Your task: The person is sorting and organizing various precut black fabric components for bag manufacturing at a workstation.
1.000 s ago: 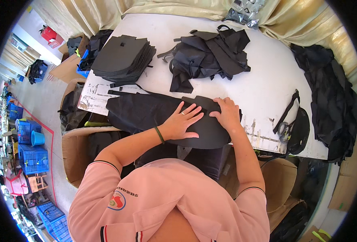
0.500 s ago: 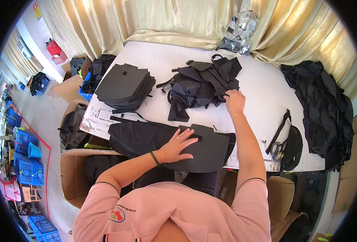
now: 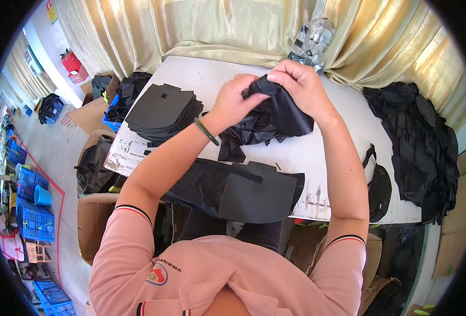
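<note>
While hands (image 3: 300, 87) hold cloth (image 3: 292, 115), panel (image 3: 256, 196) overhangs table edge (image 3: 311, 214).

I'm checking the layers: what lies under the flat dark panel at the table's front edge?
Black fabric sticks out from under the panel at left and right; what its middle covers is hidden.

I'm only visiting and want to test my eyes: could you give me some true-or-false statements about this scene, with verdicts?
1. The left hand and right hand hold black fabric. True.
2. The bracelet is worn on the right arm. False: the green bracelet is on the left.
3. A stack of dark panels lies on the table. True.
4. The curtain is bright blue. False: the curtain is pale gold.
</note>
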Tool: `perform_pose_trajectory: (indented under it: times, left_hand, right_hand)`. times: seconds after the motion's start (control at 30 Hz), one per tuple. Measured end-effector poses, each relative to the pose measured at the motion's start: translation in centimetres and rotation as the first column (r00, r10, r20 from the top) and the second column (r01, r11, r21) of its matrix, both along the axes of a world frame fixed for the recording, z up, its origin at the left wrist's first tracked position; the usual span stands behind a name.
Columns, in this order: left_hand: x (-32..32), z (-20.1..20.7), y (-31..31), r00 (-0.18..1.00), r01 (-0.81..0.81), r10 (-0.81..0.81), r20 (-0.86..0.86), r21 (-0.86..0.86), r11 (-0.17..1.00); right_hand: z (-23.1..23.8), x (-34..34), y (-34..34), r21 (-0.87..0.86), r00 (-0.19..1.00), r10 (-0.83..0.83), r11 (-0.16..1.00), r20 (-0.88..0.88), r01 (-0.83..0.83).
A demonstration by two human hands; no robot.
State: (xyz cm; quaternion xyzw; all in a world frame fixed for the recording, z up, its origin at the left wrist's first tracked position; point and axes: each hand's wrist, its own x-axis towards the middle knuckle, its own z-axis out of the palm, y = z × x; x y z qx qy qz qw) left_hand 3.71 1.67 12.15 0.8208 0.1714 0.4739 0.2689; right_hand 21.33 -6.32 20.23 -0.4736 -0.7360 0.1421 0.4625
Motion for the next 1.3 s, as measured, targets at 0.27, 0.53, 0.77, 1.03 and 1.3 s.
perform_pose_trajectory:
  times: [0.27, 0.53, 0.77, 1.03, 1.3]
  left_hand:
    - [-0.6, 5.3, 0.2, 0.949, 0.079, -0.015, 0.316, -0.190, 0.979]
    - [-1.4, 5.7, -3.5, 0.871, 0.412, -0.310, 0.380, -0.221, 0.884]
    - [-2.3, 4.6, -2.9, 0.972, 0.146, -0.113, 0.206, -0.150, 0.978]
    - [-6.8, 2.8, -0.2, 0.962, -0.268, 0.248, 0.116, 0.220, 0.938]
    - [-16.5, -1.0, 0.8, 0.796, -0.502, 0.593, -0.119, 0.419, 0.757]
  right_hand:
    - [2.5, -4.7, -5.0, 0.510, 0.888, -0.453, 0.785, 0.083, 0.353]
    - [1.2, -3.2, -4.3, 0.268, 0.939, -0.310, 0.926, 0.146, 0.264]
    - [3.1, -4.5, -5.9, 0.498, 0.924, -0.376, 0.816, 0.073, 0.293]
    - [1.8, -5.0, -9.6, 0.501, 0.808, -0.463, 0.829, 0.366, 0.248]
    - [-1.9, -3.7, -14.3, 0.181, 0.863, -0.300, 0.952, 0.407, 0.245]
